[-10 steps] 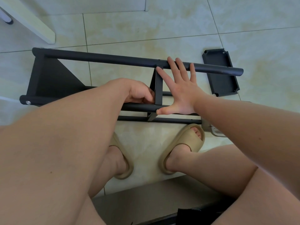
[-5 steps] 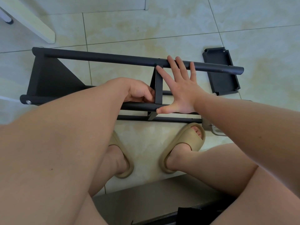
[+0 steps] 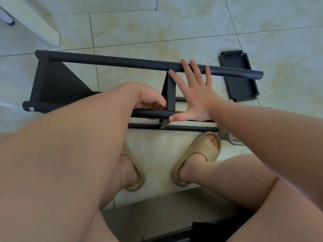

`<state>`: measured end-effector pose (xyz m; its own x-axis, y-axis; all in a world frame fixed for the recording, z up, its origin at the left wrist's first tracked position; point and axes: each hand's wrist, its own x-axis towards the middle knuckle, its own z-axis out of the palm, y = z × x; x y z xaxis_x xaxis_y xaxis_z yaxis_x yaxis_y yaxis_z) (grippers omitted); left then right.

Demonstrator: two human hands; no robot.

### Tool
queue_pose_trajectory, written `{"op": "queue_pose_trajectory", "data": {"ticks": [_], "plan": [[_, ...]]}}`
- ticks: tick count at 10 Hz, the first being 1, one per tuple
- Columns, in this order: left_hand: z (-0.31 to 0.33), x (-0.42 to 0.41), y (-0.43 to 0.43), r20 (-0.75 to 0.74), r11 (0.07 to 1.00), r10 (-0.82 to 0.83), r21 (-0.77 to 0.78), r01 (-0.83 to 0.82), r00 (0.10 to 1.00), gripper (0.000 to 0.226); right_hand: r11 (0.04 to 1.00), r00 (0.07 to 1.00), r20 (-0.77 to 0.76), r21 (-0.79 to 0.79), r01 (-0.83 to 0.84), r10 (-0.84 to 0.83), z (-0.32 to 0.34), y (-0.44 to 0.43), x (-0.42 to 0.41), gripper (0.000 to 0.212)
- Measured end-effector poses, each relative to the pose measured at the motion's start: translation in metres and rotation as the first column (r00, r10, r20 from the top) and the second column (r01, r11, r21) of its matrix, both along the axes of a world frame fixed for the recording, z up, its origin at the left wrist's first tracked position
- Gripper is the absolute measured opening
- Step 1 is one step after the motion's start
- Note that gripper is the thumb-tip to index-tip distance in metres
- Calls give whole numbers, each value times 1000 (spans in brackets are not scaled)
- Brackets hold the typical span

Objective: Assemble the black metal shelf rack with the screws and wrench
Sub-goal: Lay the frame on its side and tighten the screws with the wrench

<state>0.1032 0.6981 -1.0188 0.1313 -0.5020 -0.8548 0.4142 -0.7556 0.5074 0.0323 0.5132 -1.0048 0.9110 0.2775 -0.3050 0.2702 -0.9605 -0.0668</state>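
The black metal shelf rack (image 3: 52, 81) lies on its side on the tiled floor, with one end panel fixed at the left. A narrow black middle panel (image 3: 171, 95) stands between the far tube (image 3: 122, 62) and the near tube (image 3: 145, 113). My right hand (image 3: 195, 98) lies spread flat beside that panel, fingers on the far tube and thumb tip on the near tube. My left hand (image 3: 148, 96) is curled on the panel's other side, fingers wrapped around the near tube. A silver screw head (image 3: 31, 109) shows at the near tube's left end. No wrench is in sight.
A loose black shelf panel (image 3: 239, 81) lies on the floor at the right, past the tube ends. A white furniture leg (image 3: 35, 23) stands at the back left. My feet in beige sandals (image 3: 201, 154) rest just in front of the rack. A pale plastic item (image 3: 232, 138) peeks out under my right forearm.
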Motion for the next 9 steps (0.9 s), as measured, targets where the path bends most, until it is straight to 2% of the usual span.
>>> {"op": "queue_pose_trajectory", "data": {"ticks": [2,3,4,7,9], "plan": [[-2,1,1,-101,997,72,-9,-73,992,15,1000,1000,1,3,-2,2,0,-1,0,132],[-1,0,1,-92,998,42,-37,-45,995,19,1000,1000,2,8,-1,1,-1,-1,0,132],[-1,-1,-1,-23,999,7,-49,-8,1000,35,1000,1000,2,13,0,-1,-1,-1,0,133],[-6,-1,-1,22,996,38,-83,-36,999,19,1000,1000,0,12,3,-3,0,0,-1,133],[-9,-1,-1,6,994,52,-101,-52,999,20,1000,1000,-2,10,3,-3,1,0,-1,133]]}}
